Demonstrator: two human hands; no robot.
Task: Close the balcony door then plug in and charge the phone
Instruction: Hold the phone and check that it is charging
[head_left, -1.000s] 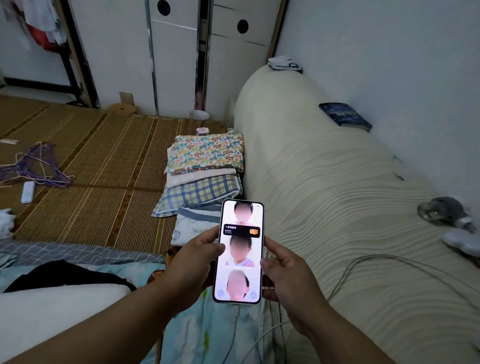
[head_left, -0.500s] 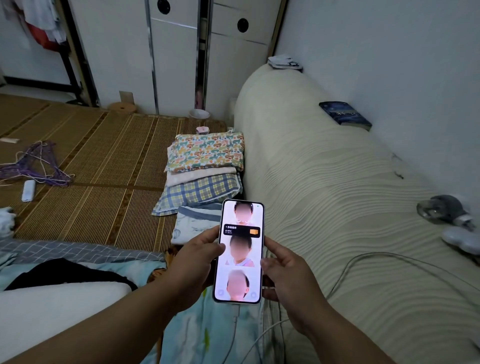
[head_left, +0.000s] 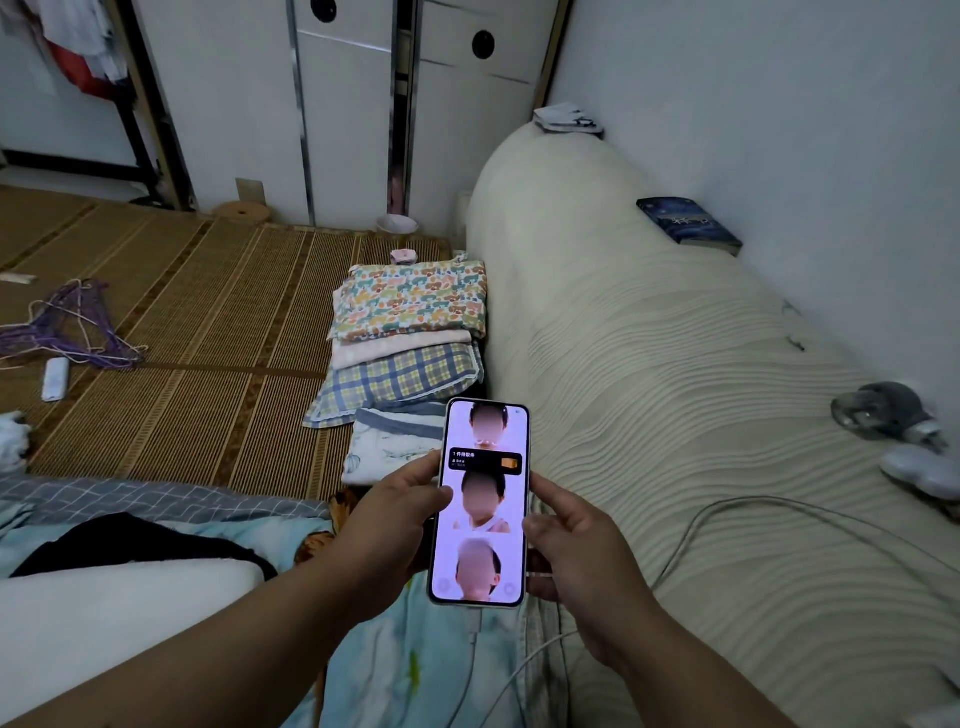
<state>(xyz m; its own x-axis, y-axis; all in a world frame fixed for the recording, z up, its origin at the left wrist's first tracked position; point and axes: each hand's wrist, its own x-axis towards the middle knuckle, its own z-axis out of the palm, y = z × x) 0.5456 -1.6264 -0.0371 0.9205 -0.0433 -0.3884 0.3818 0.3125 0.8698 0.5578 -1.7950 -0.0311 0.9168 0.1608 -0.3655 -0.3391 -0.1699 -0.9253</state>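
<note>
The phone is upright in the lower middle of the head view, its screen lit with photos and a dark notification bar. My left hand grips its left edge, thumb on the screen's edge. My right hand holds its right edge. A white charging cable hangs from the phone's bottom port and runs down out of view. Another white cable lies across the cream sofa cover toward the right. No balcony door is identifiable; white sliding panels stand at the back.
A cream ribbed sofa fills the right, with a dark book and a grey gadget on it. Folded blankets are stacked on the straw mat. Purple hangers and a white remote lie at left.
</note>
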